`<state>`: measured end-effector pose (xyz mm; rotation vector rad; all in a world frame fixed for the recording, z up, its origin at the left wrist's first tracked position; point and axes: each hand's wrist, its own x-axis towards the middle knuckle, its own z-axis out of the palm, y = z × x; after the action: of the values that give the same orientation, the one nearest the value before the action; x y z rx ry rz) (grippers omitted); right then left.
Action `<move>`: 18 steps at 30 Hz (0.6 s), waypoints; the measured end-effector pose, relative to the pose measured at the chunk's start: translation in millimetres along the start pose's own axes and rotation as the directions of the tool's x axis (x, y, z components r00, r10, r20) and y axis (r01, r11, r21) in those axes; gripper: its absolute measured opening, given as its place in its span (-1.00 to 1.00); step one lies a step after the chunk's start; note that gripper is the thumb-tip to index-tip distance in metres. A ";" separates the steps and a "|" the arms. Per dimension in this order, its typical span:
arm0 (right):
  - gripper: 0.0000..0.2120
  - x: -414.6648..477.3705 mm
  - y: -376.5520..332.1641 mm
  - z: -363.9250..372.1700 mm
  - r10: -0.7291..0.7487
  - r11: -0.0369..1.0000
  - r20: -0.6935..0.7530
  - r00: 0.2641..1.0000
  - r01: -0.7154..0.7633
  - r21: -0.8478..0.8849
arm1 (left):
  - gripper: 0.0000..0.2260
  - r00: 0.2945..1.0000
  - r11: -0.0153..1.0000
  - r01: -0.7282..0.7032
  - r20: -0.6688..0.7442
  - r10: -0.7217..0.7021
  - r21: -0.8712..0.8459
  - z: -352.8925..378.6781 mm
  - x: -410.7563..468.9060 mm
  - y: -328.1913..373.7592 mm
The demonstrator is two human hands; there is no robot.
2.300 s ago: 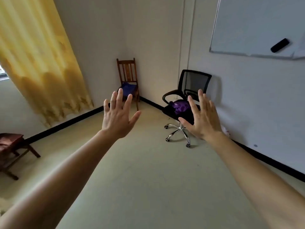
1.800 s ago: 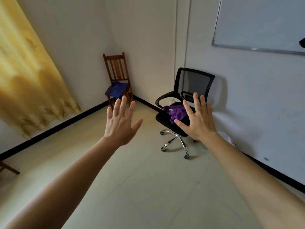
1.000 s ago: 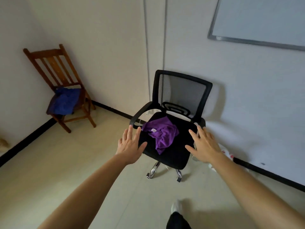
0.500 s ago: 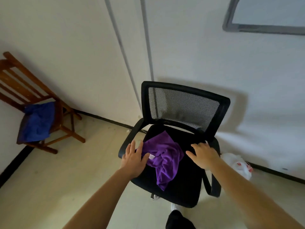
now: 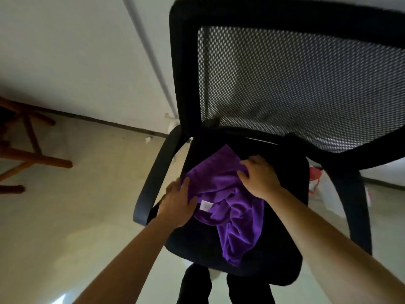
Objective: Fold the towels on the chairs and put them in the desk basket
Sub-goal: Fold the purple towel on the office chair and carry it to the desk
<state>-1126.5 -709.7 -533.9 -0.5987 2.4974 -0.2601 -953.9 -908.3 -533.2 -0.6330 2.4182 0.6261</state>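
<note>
Chair (image 5: 197, 244): left hand (image 5: 177, 202) flat, right hand (image 5: 259, 176) on towel (image 5: 236, 216)

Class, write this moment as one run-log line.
purple towel: crumpled on office chair | left hand: flat, touching it | right hand: on it, grip unclear

A white-and-red plastic bag (image 5: 326, 187) is lying on the pale floor (image 5: 87, 205) beside a white wall (image 5: 76, 51), where two grey conduits (image 5: 151, 55) are running upward.

head cam | looks steeply down | close over office chair (image 5: 219, 255) seat
</note>
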 end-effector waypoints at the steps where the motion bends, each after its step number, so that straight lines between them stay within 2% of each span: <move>1: -0.54 10.2 -1.8 14.4 0.022 1.000 -0.027 0.999 -0.022 0.001 | -0.39 1.000 1.000 0.014 -0.016 -0.014 -0.026 6.3 10.2 -5.7; 6: -0.34 42.6 -15.5 73.7 0.152 0.984 -0.017 0.988 -0.150 0.095 | -0.41 0.965 0.944 0.233 -0.062 -0.254 -0.234 37.2 36.1 -27.1; 8: -0.33 46.6 -21.0 80.8 0.169 0.983 -0.035 0.985 -0.166 0.079 | -0.47 0.953 0.936 0.258 -0.094 -0.287 -0.239 38.2 35.1 -31.2; 10: -0.42 46.2 -22.0 82.7 0.198 0.973 0.012 0.980 -0.198 0.121 | -0.59 0.963 0.955 0.217 -0.118 -0.244 -0.204 39.3 32.1 -34.9; 13: -0.67 31.9 -16.5 77.7 0.194 0.936 0.120 0.974 -0.221 0.274 | -0.88 0.988 0.972 0.084 -0.111 -0.110 -0.219 38.2 20.7 -36.9; 16: -0.69 8.7 -11.3 54.2 0.219 0.889 0.112 0.969 -0.245 0.387 | -0.87 0.983 0.949 0.057 -0.147 -0.107 -0.310 22.5 4.2 -28.0; 18: -0.72 -8.2 -10.5 30.2 0.286 0.787 0.116 0.951 -0.303 0.538 | -0.81 0.973 0.950 0.051 -0.198 -0.116 -0.309 4.6 -8.9 -16.0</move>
<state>-1099.7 -716.8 -551.9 0.0315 2.2799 -0.8071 -936.7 -915.6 -535.7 -0.9696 2.4957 0.9460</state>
